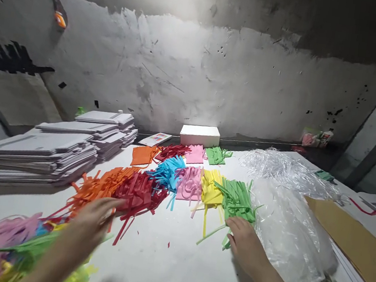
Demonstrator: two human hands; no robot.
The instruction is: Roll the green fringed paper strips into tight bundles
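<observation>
On the white desk (164, 267), a green, fringed, papery bundle (239, 201) is touched by the right hand (244, 241); the blurred left hand (94, 221) is held near a dark-red fringed bundle (136, 192). Whether the fingers grip cannot be told.

The strips (190, 181) are orange, red, blue, pink, yellow, green.

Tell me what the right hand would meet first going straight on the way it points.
Most likely the near green fringed bundle: in view, the right hand overlaps its lower strips, though depth leaves it unclear whether they touch.
</observation>
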